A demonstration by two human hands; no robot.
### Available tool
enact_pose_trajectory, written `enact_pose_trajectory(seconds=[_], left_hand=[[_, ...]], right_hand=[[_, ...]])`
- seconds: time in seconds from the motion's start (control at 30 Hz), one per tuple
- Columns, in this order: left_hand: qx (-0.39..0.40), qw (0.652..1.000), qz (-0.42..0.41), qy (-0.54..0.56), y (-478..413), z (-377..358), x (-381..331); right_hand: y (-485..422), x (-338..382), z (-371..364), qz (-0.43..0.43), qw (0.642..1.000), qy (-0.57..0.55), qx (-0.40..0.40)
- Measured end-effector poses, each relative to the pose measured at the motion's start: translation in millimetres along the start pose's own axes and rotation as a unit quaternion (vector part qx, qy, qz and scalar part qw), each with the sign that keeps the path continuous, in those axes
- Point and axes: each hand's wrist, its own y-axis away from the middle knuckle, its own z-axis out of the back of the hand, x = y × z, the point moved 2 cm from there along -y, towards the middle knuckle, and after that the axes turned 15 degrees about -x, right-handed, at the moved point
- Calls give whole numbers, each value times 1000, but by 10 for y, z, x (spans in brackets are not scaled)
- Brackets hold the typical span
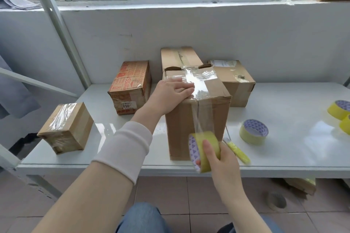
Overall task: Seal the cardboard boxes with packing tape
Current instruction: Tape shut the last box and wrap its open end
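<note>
A tall brown cardboard box stands near the front of the white shelf. Clear tape runs across its top and down its front face. My left hand lies flat on the box top, fingers straight, pressing the tape near the front edge. My right hand grips a yellow tape roll low in front of the box. A strip of clear tape stretches from the roll up to the top edge.
A small taped box sits at the left, a printed orange box behind it, and two more brown boxes at the back. A spare yellow tape roll, a yellow cutter and more rolls lie on the right.
</note>
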Motion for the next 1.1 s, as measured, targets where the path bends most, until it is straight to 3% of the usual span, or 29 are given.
enact_pose_trajectory(seconds=[0.07, 0.1, 0.17, 0.2, 0.23, 0.33, 0.43, 0.57, 0.63, 0.73, 0.9, 0.97, 1.1], left_hand=[[-67, 997, 11, 39, 85, 4, -37], [-154, 987, -4, 48, 176, 27, -53], [-378, 922, -54, 67, 492, 84, -92], [-427, 897, -50, 101, 692, 53, -84], [-417, 898, -17, 140, 882, -14, -82], [-239, 935, 125, 231, 1203, -302, -91], [-165, 944, 154, 242, 1187, -441, -82], [-148, 951, 148, 229, 1116, -510, -87], [-144, 950, 148, 232, 1104, -528, -55], [-136, 951, 144, 236, 1094, -543, -16], [-133, 954, 134, 234, 1099, -580, 2], [-127, 955, 128, 236, 1101, -570, 12], [-119, 958, 116, 234, 1112, -546, 39]], right_hand=[[-57, -77, -38, -6, 1000, 20, 8], [-80, -94, -54, -12, 999, 30, 14], [-107, -127, -58, -14, 999, 39, 25], [-96, -142, -47, -14, 999, 39, 33], [-76, -165, -34, -17, 998, 35, 41], [-52, -241, 12, -13, 998, 23, 51], [-54, -263, 57, 5, 999, 14, 45], [-158, -287, 178, -40, 998, -21, 42], [-355, -397, 351, -41, 999, 1, -18], [-784, -681, 681, 20, 974, 197, -111], [-1289, -1076, 769, 87, 874, 472, -76], [-1339, -1173, 712, 76, 853, 513, -48], [-1345, -1218, 671, 32, 874, 481, -62]])
